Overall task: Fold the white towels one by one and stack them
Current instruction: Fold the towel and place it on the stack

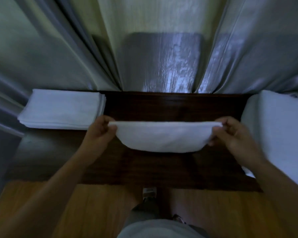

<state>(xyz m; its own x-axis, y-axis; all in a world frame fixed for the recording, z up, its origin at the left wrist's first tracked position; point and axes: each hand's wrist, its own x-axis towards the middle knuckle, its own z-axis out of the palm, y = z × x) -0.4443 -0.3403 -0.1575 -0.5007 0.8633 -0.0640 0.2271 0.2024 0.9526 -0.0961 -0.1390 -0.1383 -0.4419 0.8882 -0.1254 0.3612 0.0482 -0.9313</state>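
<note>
Viewed from above, looking down over a dark wooden surface (170,103) set against pale curtains (162,40). Held up between both hands: a white towel (160,138), already doubled over, sagging in a shallow curve just above the wood. Left hand (100,129) curled around the towel's left end, fingers and thumb pinching the top edge; right hand (230,133) gripping the right end the same way. Edge pulled taut between them, probably to keep the corners aligned for the next fold or for carrying it over. Beyond and just outside the left hand: a neat stack of folded towels (62,110), likely where this one goes. Outside the right hand: a loose white heap of towels (279,131), apparently waiting. Below the hands, wooden floor (76,212) and a shoe (149,192).
</note>
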